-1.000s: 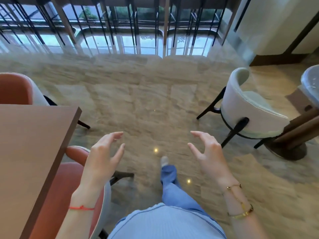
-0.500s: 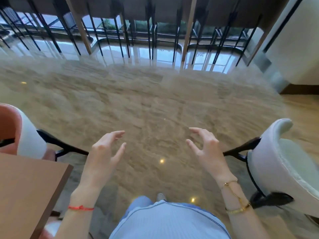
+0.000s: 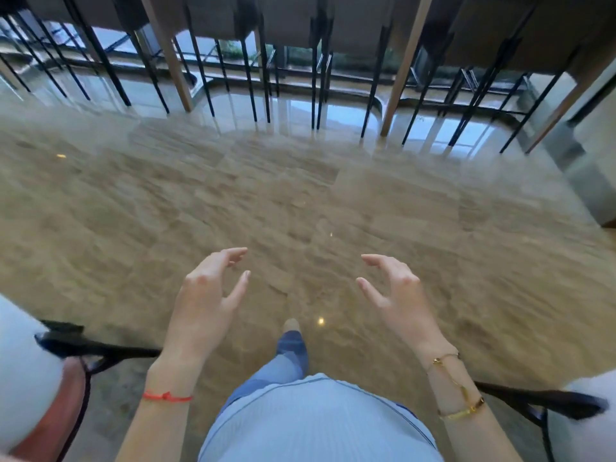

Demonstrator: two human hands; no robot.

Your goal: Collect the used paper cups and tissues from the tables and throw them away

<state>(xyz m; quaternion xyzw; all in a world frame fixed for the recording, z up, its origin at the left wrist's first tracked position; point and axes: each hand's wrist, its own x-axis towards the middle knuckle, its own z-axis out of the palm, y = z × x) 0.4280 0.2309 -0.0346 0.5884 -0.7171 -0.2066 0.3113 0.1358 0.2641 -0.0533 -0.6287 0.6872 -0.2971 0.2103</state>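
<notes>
My left hand [image 3: 206,295] is held out in front of me at waist height, fingers curved and apart, holding nothing. My right hand [image 3: 393,295] mirrors it on the other side, also spread and with nothing in it. Both hover over the beige stone floor [image 3: 300,195]. No paper cup, tissue or bin shows anywhere in the head view. My leg in blue jeans [image 3: 290,355] steps forward between the hands.
A white-and-orange chair [image 3: 30,378] stands close at my lower left, a white chair [image 3: 586,415] with black legs at my lower right. A row of tall stools with black legs [image 3: 316,78] lines a counter ahead, in front of windows.
The view has moved forward and turned: the brown table at the left has slid out of sight, and both chairs have dropped to the bottom corners. My hands keep the same spread pose.
</notes>
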